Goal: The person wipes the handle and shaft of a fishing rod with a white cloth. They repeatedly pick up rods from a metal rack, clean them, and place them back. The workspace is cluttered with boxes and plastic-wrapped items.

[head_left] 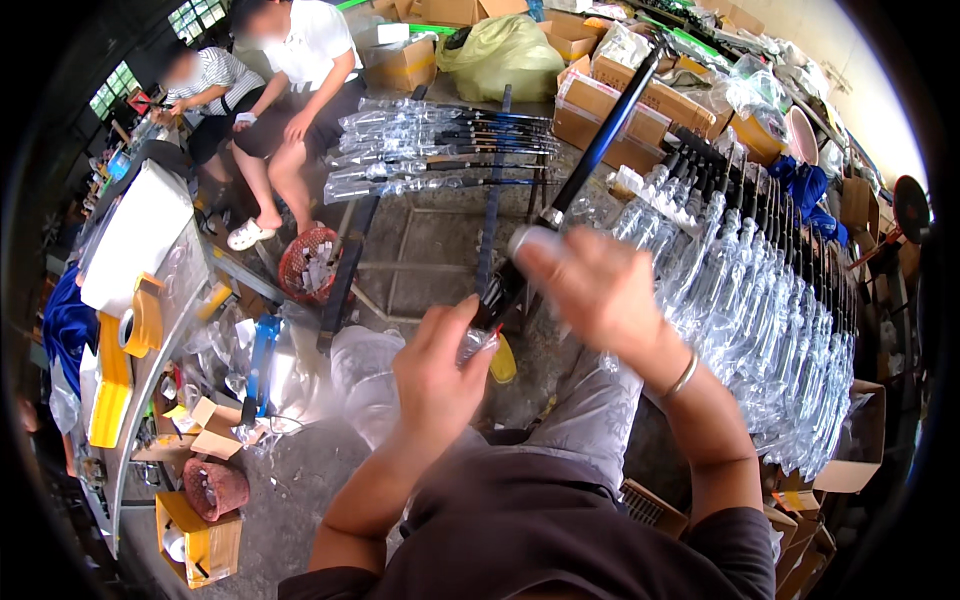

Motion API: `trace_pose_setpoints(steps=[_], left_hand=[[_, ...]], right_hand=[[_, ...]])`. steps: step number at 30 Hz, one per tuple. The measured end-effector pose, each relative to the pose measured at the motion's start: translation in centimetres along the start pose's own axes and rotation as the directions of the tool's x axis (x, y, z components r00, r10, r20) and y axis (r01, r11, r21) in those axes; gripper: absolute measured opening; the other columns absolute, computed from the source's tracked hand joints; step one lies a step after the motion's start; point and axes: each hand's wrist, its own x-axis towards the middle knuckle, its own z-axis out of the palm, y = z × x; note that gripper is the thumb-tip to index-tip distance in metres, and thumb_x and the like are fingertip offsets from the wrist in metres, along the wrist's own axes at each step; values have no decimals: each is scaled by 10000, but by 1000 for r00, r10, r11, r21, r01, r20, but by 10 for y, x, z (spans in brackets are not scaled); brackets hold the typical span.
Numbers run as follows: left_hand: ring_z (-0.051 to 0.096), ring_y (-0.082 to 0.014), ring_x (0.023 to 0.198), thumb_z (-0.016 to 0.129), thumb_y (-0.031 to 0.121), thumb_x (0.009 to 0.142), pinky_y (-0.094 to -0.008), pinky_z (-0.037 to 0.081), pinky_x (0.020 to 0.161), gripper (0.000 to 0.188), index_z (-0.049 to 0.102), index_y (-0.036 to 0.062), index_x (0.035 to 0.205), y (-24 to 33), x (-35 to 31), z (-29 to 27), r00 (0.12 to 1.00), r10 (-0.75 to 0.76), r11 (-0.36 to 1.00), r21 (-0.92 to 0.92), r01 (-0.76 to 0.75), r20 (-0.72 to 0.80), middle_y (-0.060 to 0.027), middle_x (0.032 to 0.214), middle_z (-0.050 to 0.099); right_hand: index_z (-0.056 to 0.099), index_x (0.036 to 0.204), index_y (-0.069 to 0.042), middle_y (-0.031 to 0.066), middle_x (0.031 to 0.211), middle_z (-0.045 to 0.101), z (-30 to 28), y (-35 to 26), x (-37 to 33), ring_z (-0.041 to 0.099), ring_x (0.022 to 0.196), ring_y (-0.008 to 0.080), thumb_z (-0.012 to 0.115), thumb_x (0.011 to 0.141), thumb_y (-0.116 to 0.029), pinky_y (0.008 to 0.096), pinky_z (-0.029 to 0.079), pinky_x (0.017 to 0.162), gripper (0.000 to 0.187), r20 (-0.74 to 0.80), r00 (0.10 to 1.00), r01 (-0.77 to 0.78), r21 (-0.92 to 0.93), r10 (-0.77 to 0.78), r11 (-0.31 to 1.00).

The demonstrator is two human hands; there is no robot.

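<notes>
A dark blue and black fishing rod (601, 137) slants up and away to the right in front of me. My left hand (437, 365) is closed round its black lower end, with a crumpled bit of clear plastic (477, 343) at the fingers. My right hand (598, 291), a bangle on its wrist, is beside the rod's handle part. Motion smears its fingers, so I cannot tell whether they grip the rod.
On a metal frame (400, 265) ahead lie several plastic-wrapped rods (430, 166). Many more wrapped rods (740, 300) lean in a row at right. Two people sit at far left near a red basket (309, 262). A cluttered table with yellow tape (144, 318) stands left; cartons (610, 120) fill the back.
</notes>
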Motion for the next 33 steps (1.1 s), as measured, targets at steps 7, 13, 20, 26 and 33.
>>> trace_pose_setpoints(steps=[7, 13, 20, 26, 33], left_hand=[[595, -135, 868, 747, -55, 754, -269, 477, 766, 431, 562, -35, 1142, -10, 3, 3, 987, -90, 963, -241, 120, 134, -94, 989, 629], [570, -62, 860, 702, 16, 839, -230, 480, 742, 407, 540, -29, 1210, -8, 7, 4, 936, -200, 774, -539, 332, 290, -37, 950, 622], [542, -51, 759, 674, 41, 877, -205, 454, 652, 406, 520, -48, 1242, -16, 6, 2, 860, -263, 618, -608, 499, 438, -26, 919, 608], [543, -57, 637, 647, 64, 911, -212, 422, 533, 429, 486, -46, 1293, -17, 8, 3, 819, -261, 533, -632, 563, 510, -28, 843, 609], [547, -64, 619, 644, 61, 909, -211, 417, 505, 430, 487, -42, 1295, -12, 12, 2, 790, -294, 507, -613, 606, 538, -32, 813, 600]], right_hand=[[634, 1046, -101, 37, 639, 438, 9, -16, -10, 532, 513, 201, 664, 709, -103, 330, 430, 416, 339, -39, 997, 70, 123, -66, 990], [640, 1047, -110, 25, 645, 448, 13, -22, -20, 534, 523, 185, 653, 699, -137, 322, 449, 422, 349, -26, 992, 124, 176, -122, 976], [619, 1095, -80, 21, 653, 433, 12, -16, -18, 527, 532, 181, 637, 711, -168, 330, 435, 418, 395, 0, 995, 101, 125, -102, 987], [629, 1093, -90, 25, 646, 442, 4, 0, -7, 534, 528, 176, 662, 710, -154, 324, 448, 418, 389, -6, 1000, 13, 39, -13, 999], [627, 1064, -79, 33, 644, 439, 4, 17, 2, 505, 495, 192, 654, 712, -134, 326, 417, 402, 357, -38, 999, -38, 4, 38, 999]])
